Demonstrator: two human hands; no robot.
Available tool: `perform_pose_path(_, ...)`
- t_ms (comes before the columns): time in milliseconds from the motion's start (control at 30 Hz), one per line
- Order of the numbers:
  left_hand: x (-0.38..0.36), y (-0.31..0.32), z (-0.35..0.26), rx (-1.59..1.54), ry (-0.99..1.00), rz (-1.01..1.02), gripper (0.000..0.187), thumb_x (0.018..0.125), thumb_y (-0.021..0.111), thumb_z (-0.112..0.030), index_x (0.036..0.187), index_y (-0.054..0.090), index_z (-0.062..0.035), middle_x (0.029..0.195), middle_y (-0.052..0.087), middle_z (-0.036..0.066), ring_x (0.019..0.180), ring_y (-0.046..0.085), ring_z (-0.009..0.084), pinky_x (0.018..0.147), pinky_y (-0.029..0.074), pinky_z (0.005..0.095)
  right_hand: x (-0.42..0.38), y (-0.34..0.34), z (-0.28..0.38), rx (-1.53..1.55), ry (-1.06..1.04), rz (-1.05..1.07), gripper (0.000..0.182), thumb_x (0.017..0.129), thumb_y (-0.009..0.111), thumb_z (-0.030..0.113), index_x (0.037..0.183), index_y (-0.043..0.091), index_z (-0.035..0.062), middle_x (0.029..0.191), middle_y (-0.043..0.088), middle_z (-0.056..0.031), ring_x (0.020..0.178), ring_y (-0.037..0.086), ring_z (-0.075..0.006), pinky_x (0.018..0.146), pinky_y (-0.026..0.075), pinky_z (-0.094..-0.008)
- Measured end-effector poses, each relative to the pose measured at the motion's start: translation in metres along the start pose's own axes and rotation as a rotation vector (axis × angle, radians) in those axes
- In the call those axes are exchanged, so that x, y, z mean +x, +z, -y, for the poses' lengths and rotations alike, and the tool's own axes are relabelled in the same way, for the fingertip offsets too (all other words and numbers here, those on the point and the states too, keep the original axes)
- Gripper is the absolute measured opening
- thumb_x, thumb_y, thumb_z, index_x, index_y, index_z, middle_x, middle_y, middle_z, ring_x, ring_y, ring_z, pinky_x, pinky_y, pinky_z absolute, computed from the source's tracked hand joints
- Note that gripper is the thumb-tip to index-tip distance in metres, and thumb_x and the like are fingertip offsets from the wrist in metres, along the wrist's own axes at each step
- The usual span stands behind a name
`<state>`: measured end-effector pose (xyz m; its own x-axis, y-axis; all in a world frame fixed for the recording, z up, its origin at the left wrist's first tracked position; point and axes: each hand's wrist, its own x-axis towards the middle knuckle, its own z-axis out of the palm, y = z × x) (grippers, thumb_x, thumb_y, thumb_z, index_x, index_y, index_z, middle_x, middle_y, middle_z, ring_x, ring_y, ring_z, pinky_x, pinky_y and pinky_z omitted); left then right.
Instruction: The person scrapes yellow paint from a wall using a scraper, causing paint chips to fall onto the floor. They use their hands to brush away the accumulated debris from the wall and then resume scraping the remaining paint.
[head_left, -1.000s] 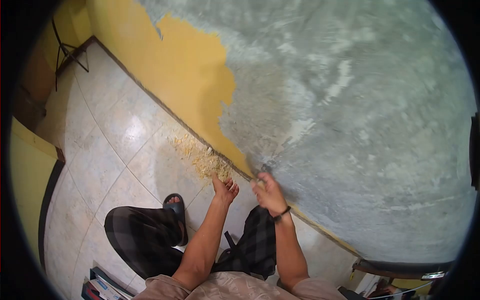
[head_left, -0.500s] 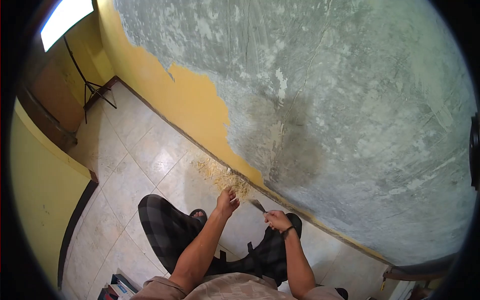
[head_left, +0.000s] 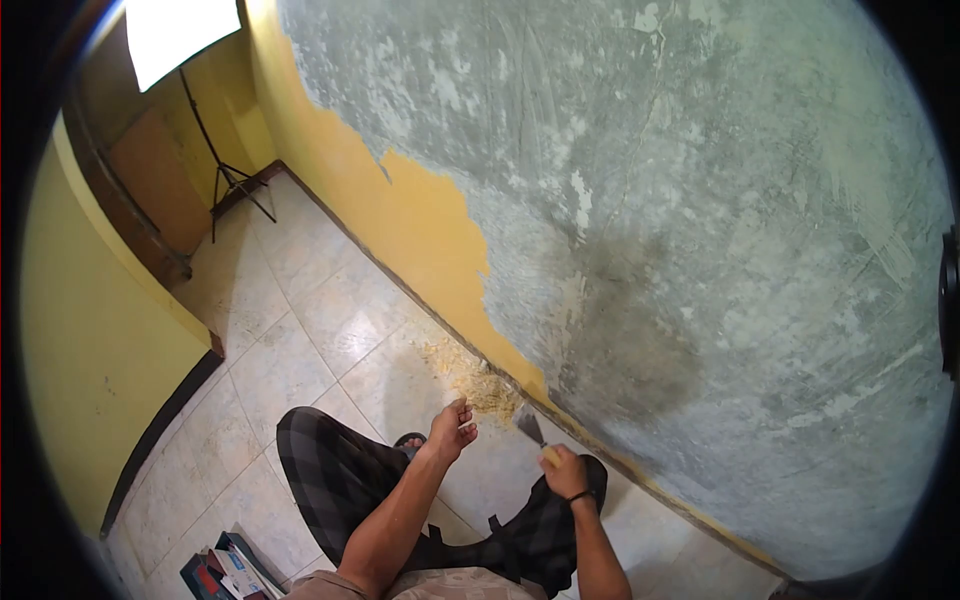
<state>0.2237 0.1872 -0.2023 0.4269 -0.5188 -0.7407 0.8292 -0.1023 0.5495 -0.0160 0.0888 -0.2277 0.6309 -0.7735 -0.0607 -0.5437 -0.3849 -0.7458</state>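
My right hand is closed around the handle of a putty knife. The knife's flat metal blade points away from me, up and to the left, over the floor tiles by the wall's foot. To its left, my left hand is held out with loosely bent fingers, slightly apart, and I see nothing in it. Just beyond the left hand lies a heap of yellowish paint scrapings along the wall base. The wall is mostly bare grey plaster, with yellow paint left along its lower left.
A lit panel stands on a black tripod in the far left corner. A low yellow partition curves along the left. At the bottom left sits a box of items on the tiled floor. My bent knees frame the hands.
My view has shifted, so the wall and floor appear further right and lower. The putty knife has turned, showing more of its blade and handle. The left hand stays near the scrapings.
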Motion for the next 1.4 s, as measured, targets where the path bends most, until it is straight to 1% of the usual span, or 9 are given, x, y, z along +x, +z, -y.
perform_pose_path(233,-0.146,0.037,-0.118,1.135,0.821,0.076,0.035,0.088,0.063,-0.036,0.079,0.059,-0.0023,0.067,0.058,0.003,0.054,0.056,0.0159,0.053,0.046,0.0302,-0.012,0.075,-0.031,-0.06,0.048,0.261,0.033,0.082,0.064,0.038,0.096,0.064,0.0077,0.089,0.067,-0.0177,0.086,0.064,-0.0382,0.075,0.051,-0.0452)
perform_pose_path(467,-0.118,0.013,-0.143,1.411,0.933,0.211,0.036,0.083,0.069,-0.036,0.086,0.057,-0.0014,0.071,0.06,0.01,0.057,0.058,0.0176,0.052,0.046,0.0304,-0.001,0.084,-0.038,-0.064,0.173,0.257,0.038,0.082,0.062,0.041,0.096,0.065,0.0053,0.088,0.069,-0.0155,0.084,0.066,-0.0337,0.074,0.052,-0.0412)
perform_pose_path(533,-0.072,-0.016,-0.104,1.861,1.029,-0.425,0.048,0.078,0.071,-0.043,0.093,0.056,0.0005,0.081,0.065,0.014,0.066,0.063,0.0247,0.058,0.05,0.037,0.011,0.084,-0.027,0.011,0.258,0.273,0.037,0.082,0.064,0.038,0.095,0.064,0.0038,0.082,0.068,-0.0131,0.072,0.065,-0.0261,0.065,0.051,-0.0367)
perform_pose_path(567,-0.075,-0.025,-0.103,2.161,0.768,-0.239,0.057,0.078,0.068,-0.047,0.101,0.054,0.0028,0.09,0.064,0.02,0.077,0.064,0.0326,0.068,0.051,0.0426,0.01,0.083,-0.024,0.098,0.348,0.285,0.036,0.082,0.066,0.036,0.094,0.064,0.0023,0.076,0.068,-0.0107,0.06,0.064,-0.0184,0.056,0.05,-0.0323)
perform_pose_path(633,-0.088,-0.029,-0.111,2.08,0.499,0.239,0.06,0.078,0.067,-0.048,0.105,0.055,0.0037,0.091,0.063,0.022,0.082,0.063,0.0367,0.075,0.05,0.0439,0.013,0.094,-0.013,0.207,0.361,0.26,0.034,0.087,0.062,0.037,0.092,0.064,0.0031,0.068,0.063,-0.0053,0.049,0.055,-0.0108,0.046,0.044,-0.027)
perform_pose_path(733,-0.101,-0.015,-0.114,1.845,0.565,0.377,0.061,0.079,0.067,-0.047,0.11,0.053,0.0042,0.093,0.062,0.023,0.086,0.062,0.038,0.074,0.05,0.0431,0.025,0.096,0.029,0.569,0.636,0.264,0.031,0.092,0.055,0.036,0.093,0.061,0.0052,0.062,0.057,-0.0028,0.044,0.049,-0.0111,0.043,0.041,-0.0252)
perform_pose_path(867,-0.08,-0.018,-0.123,1.752,0.829,0.299,0.061,0.081,0.064,-0.047,0.112,0.051,0.0039,0.09,0.062,0.022,0.084,0.062,0.0389,0.073,0.049,0.0441,0.037,0.113,0.065,0.954,0.678,0.17,0.025,0.097,0.049,0.032,0.097,0.056,0.0081,0.066,0.056,-0.0032,0.049,0.05,-0.0118,0.043,0.041,-0.0247)
perform_pose_path(1233,0.066,-0.029,-0.189,1.771,0.834,0.586,0.063,0.085,0.058,-0.052,0.113,0.051,0.0037,0.094,0.064,0.024,0.088,0.063,0.0392,0.075,0.05,0.045,0.078,0.1,0.155,1.202,0.404,0.022,0.039,0.096,0.046,0.014,0.133,0.039,0.0076,0.092,0.059,-0.0136,0.058,0.051,-0.0142,0.045,0.038,-0.0244)
perform_pose_path(1400,0.111,-0.006,-0.199,1.635,0.668,0.844,0.076,0.086,0.051,-0.062,0.115,0.051,0.008,0.086,0.066,0.024,0.081,0.065,0.0392,0.073,0.051,0.0437,0.095,0.119,0.186,1.376,0.403,-0.056,0.03,0.098,0.041,0.012,0.127,0.042,0.0148,0.086,0.051,-0.008,0.054,0.044,-0.0118,0.042,0.034,-0.0229)
